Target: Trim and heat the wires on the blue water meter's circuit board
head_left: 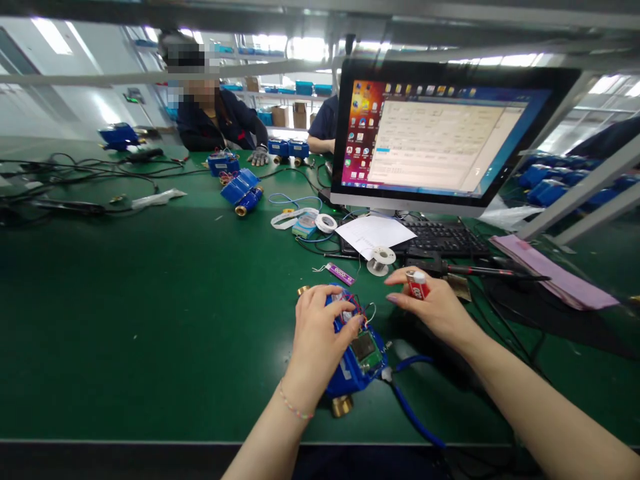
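A blue device point(347, 377) with brass ends lies on the green table, its top open on a green circuit board point(367, 349) and thin coloured wires. My left hand point(320, 327) rests on its left side, fingers curled over the wires and blue body. To the right of the device, my right hand point(430, 300) is raised with a small red and white cylinder point(417, 285) held in its curled fingers; thumb and index finger are apart. A purple labelled strip point(341, 273) lies just beyond the device. A blue cable point(413, 413) runs from the device's right side.
A monitor point(435, 140) stands behind a keyboard point(445, 237), white paper point(375, 235) and a solder spool point(381, 260). A soldering iron point(485, 271) lies right. More blue devices point(242, 190) sit farther back, near a person point(220, 117) wearing gloves. Black cables cross the back left.
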The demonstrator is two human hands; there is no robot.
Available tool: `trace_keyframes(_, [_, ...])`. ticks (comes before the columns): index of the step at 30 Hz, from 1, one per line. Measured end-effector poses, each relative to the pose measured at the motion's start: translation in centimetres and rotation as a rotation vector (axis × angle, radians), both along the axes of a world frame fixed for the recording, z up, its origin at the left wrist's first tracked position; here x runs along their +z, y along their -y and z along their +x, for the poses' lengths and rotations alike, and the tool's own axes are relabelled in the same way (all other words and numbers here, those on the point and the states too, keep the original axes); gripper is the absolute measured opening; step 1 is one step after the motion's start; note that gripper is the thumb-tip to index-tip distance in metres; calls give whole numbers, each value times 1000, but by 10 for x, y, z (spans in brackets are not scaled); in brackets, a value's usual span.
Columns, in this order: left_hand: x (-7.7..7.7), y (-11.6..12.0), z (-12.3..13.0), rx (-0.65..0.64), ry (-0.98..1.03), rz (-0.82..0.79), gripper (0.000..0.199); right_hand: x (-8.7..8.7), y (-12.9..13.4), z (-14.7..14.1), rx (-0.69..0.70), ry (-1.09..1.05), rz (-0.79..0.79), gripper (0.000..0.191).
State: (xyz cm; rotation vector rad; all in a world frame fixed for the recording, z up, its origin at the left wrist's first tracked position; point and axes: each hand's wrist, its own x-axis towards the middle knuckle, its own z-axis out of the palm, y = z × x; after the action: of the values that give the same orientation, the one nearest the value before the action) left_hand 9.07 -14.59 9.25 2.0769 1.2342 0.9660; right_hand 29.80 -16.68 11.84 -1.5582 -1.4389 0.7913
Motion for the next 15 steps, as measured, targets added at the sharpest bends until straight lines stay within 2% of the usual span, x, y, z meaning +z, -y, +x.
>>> trace_keyframes(3, [12,-4,6,29,-110,-28,4,-15,-11,0,138,-91,-99,33])
trace_keyframes(6, [20,-5,12,29,-221,-27,6,-26,-16,-7,200,-171,-163,34])
trace_keyframes(10, [23,-4,17,38,-343,-16,8,-27,-19,-14,241,-219,-160,26])
trace_keyframes(15, [23,-7,17,20,-363,-13,10,-25,-19,-17,286,-218,-123,20])
